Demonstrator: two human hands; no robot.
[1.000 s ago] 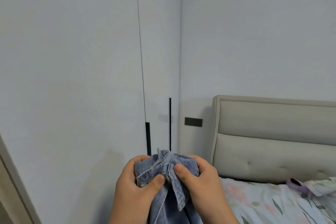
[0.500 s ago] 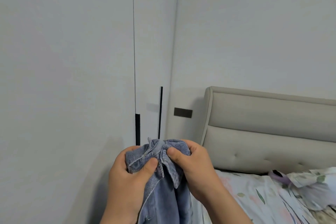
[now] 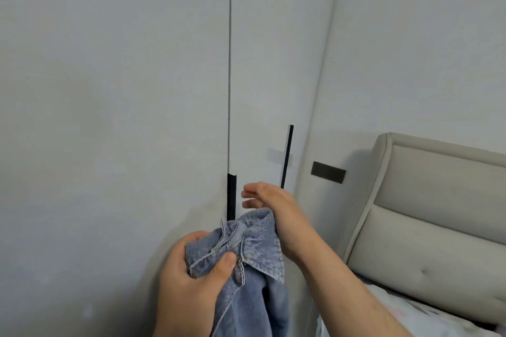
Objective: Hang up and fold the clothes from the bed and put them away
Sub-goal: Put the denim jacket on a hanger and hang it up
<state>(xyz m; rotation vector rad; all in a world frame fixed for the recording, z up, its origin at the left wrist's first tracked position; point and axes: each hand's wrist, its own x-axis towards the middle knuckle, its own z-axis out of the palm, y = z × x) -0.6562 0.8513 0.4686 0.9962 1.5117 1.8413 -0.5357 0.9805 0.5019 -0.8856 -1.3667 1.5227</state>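
**Denim held in one hand by the wardrobe**

Head view: the left hand (image 3: 189,279) grips a bunched blue denim garment (image 3: 252,260) near its collar, with the thumb pressed over the folds. The rest of the cloth hangs down and is cut off by the bottom edge, so its kind and length cannot be told. The right hand (image 3: 269,205) is just above the garment with its fingers straight and loosely spread, holding nothing. It points toward a black handle strip (image 3: 231,197) on the pale wardrobe door (image 3: 109,117). The fingertips are blurred, so whether they touch the door cannot be told. The wrist lies close against the denim's upper edge. A thinner black strip (image 3: 286,156) runs partly behind this hand. A dark wall plate (image 3: 328,172) sits beside the padded headboard (image 3: 438,200). Only a corner of the bed (image 3: 397,314) shows, its print hard to make out.
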